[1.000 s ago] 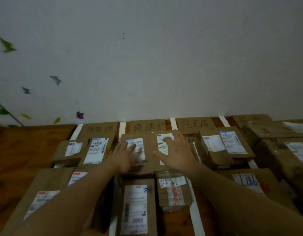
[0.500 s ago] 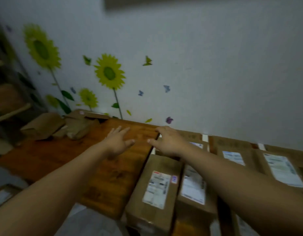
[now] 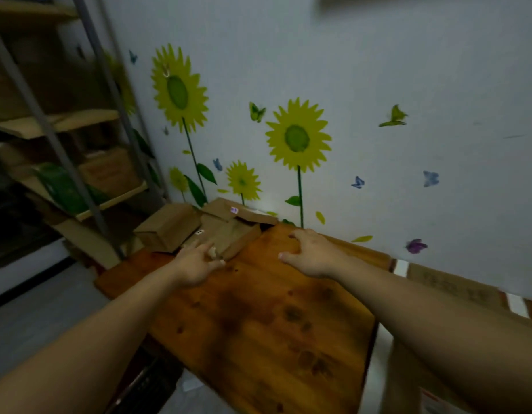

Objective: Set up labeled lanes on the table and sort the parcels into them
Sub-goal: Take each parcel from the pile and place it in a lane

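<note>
Two parcels sit at the far left corner of the desk [image 3: 258, 324], touching each other: a closed box [image 3: 166, 228] and, just right of it, a box with open flaps [image 3: 237, 231]. Your left hand [image 3: 196, 265] is stretched toward the open-flapped box, its fingers [image 3: 205, 249] apart and empty, tips at the box's near edge; blur hides whether they touch. Your right hand [image 3: 311, 253] hovers over bare wood nearby, fingers [image 3: 297, 234] spread, loosely bent, holding nothing. At the right edge, a white strip [image 3: 400, 268] borders a cardboard lane label [image 3: 450, 286]. Sunflower stickers [image 3: 297, 135] mark the wall.
</note>
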Demonstrator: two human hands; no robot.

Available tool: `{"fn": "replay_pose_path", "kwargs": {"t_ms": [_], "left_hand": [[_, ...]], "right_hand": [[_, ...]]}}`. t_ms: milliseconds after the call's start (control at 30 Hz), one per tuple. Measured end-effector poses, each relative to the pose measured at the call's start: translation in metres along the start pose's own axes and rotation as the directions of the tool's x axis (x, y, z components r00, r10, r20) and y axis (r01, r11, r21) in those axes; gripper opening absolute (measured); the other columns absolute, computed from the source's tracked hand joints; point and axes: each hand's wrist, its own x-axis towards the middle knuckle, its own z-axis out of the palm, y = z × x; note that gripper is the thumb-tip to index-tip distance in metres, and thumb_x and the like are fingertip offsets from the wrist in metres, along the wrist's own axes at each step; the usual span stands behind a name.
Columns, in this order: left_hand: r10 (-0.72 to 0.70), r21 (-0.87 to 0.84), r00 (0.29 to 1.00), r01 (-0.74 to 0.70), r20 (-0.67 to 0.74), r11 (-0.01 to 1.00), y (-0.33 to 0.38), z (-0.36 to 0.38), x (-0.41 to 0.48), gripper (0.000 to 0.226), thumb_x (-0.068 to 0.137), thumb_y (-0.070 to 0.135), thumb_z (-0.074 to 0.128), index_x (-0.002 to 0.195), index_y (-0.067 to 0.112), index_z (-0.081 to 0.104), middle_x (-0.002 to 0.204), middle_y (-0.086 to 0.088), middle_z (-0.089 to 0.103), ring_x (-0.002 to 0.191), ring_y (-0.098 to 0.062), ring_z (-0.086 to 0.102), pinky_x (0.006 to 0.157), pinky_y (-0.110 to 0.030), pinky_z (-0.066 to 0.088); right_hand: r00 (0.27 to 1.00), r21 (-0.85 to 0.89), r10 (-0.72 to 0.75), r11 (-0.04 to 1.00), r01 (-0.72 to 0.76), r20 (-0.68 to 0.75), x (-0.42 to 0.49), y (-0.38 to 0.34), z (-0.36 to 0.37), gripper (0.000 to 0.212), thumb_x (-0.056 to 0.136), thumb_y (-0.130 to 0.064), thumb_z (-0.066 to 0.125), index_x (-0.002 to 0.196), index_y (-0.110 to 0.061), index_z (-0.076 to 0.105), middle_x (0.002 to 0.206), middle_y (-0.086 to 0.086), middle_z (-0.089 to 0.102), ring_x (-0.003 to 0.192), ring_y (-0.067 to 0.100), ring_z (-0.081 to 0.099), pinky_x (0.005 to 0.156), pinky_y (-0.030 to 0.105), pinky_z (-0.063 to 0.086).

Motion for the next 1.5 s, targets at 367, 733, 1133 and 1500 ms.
{"fn": "replay_pose_path", "kwargs": {"t_ms": [367, 733, 1133, 1500], "left_hand": [[0.006, -0.027, 0.996, -0.004, 0.088, 1.0, -0.03, -0.037, 0.17, 0.073, 0.09, 0.05, 0.05, 0.149, 0.024, 0.015, 0.158, -0.008, 0.008, 0.143, -0.031, 0.01, 0.114, -0.047, 0.019], [0.208, -0.373, 0.967, -0.14, 0.148, 0.917, -0.051, -0.018, 0.39, 0.07, 0.089, 0.033, 0.06, 0.147, 0.015, 0.024, 0.141, -0.011, 0.045, 0.116, -0.022, 0.049, 0.087, -0.025, 0.038], [0.289, -0.601, 0.922, -0.083, 0.256, 0.795, -0.062, 0.009, 0.458, 0.037, 0.09, 0.024, 0.061, 0.122, 0.015, 0.047, 0.118, -0.009, 0.055, 0.101, -0.025, 0.056, 0.084, -0.04, 0.05], [0.558, -0.776, 0.829, -0.363, -0.016, 0.516, -0.03, -0.013, 0.35, 0.073, 0.078, -0.014, 0.062, 0.135, 0.022, 0.033, 0.102, 0.003, 0.052, 0.088, -0.013, 0.063, 0.059, -0.017, 0.052]], "right_hand": [[0.996, 0.191, 0.09, 0.978, -0.083, -0.024, 0.172, -0.004, 0.036, 0.064, 0.086, -0.05, 0.06, 0.141, -0.023, 0.041, 0.143, 0.004, 0.044, 0.128, 0.021, 0.043, 0.099, 0.03, 0.035], [0.916, 0.539, 0.4, 0.778, -0.324, -0.025, 0.329, -0.023, 0.107, 0.073, 0.088, -0.038, 0.062, 0.148, -0.029, 0.021, 0.143, 0.002, 0.045, 0.125, 0.024, 0.048, 0.099, 0.038, 0.046], [0.645, 0.828, 0.764, 0.371, -0.421, -0.015, 0.362, -0.033, 0.139, 0.03, 0.092, -0.032, 0.058, 0.118, -0.025, 0.046, 0.103, 0.001, 0.065, 0.088, 0.016, 0.065, 0.071, 0.03, 0.054], [0.702, 0.763, 0.628, 0.618, -0.188, -0.336, 0.256, -0.036, 0.085, 0.073, 0.084, 0.006, 0.063, 0.14, -0.032, 0.034, 0.101, -0.014, 0.053, 0.085, 0.007, 0.06, 0.057, 0.015, 0.052]]}}
